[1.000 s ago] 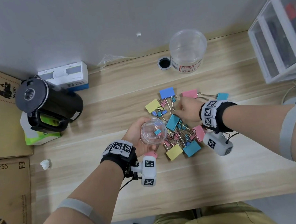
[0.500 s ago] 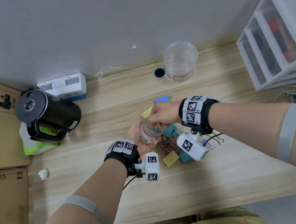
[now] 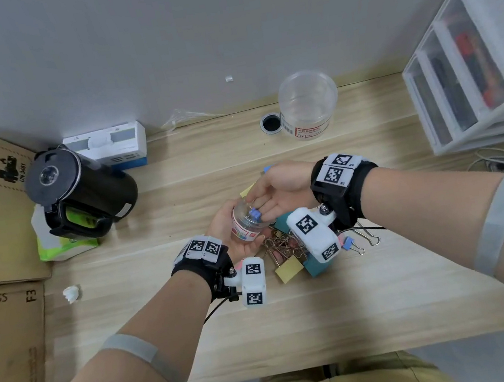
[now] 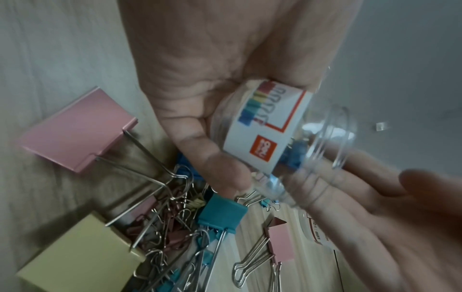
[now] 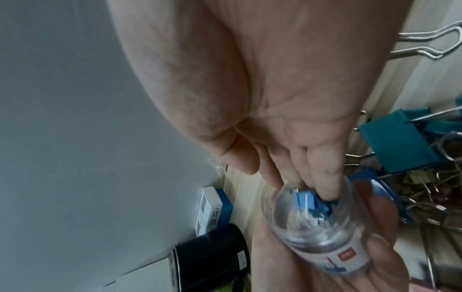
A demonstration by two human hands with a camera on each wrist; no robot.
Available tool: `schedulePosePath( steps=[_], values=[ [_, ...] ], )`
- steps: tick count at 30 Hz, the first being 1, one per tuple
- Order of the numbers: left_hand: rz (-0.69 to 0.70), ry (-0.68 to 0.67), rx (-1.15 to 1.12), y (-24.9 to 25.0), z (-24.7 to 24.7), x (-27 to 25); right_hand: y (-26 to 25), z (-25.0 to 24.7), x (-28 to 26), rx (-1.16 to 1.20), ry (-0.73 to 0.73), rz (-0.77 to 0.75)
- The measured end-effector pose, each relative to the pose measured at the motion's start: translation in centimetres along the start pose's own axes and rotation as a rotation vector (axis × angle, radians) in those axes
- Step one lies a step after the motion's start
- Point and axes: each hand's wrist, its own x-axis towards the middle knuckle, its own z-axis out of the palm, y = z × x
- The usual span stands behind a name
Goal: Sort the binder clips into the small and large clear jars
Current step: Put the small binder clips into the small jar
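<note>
Step in hand: a small clip is going into the small jar, by my reading; the drop looks all but made.

Left hand [image 3: 230,226]: fingers and thumb curled round the small jar [image 3: 246,222], holding it tilted above the table's middle, mouth turned toward the other hand.

Right hand [image 3: 279,188]: at the jar's mouth, fingers [image 5: 322,183] fairly straight and reaching just inside the rim. I cannot tell whether they are pinching the clip or have let it go.

Small blue clip [image 5: 377,201]: inside the jar near the rim, touching the fingertips (more blue sits below it, too blurred to count).

Pile of clips [image 4: 160,213]: on the table directly under the two hands, large and small tangled by their wire handles; a big pink clip [image 4: 75,130], a big yellow one [image 4: 77,254] and a big teal one [image 4: 221,213] stand out.

Large jar [image 3: 308,104]: upright near the table's back edge, well apart from the pile, and it looks empty (so the big clips are all still to do).

Other things: a black kettle [image 3: 80,190] toward the table's left end, a white drawer unit [image 3: 470,60] at the right.

Next move: the right hand should come out of the jar and go back to the pile for another small clip; the handles are hooked together, so it will want a clean pinch on one clip alone, or several will come up at once.
</note>
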Motion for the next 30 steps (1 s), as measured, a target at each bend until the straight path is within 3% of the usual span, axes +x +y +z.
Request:
schedulePosePath(
  steps=[6, 9, 11, 14, 18, 22, 30],
  values=[
    [0.028, 0.048, 0.000, -0.1, -0.6, -0.1, 0.1, -2.7, -0.4, 0.176, 0.059, -0.069],
    [0.051, 0.056, -0.032, -0.2, -1.1, -0.3, 1.2, -5.8, 0.7, 0.238, 0.393, -0.178],
    [0.066, 0.064, -0.042, -0.3, -1.8, -0.2, 2.6, -8.0, 1.7, 0.071, 0.645, -0.177],
    [0.077, 0.076, -0.062, -0.5, -2.8, -0.1, 4.6, -10.1, 2.7, -0.459, 0.819, -0.165],
    [0.074, 0.059, -0.092, -0.6, -3.9, 0.0, 5.0, -8.8, 3.3, -0.876, 0.759, -0.340],
    [0.070, 0.048, -0.088, -0.3, -4.4, 0.0, 4.7, -7.4, 4.3, -1.129, 0.774, -0.390],
    [0.062, 0.051, -0.052, 0.3, -4.5, 0.3, 3.9, -7.3, 5.2, -1.228, 0.822, -0.284]
  ],
)
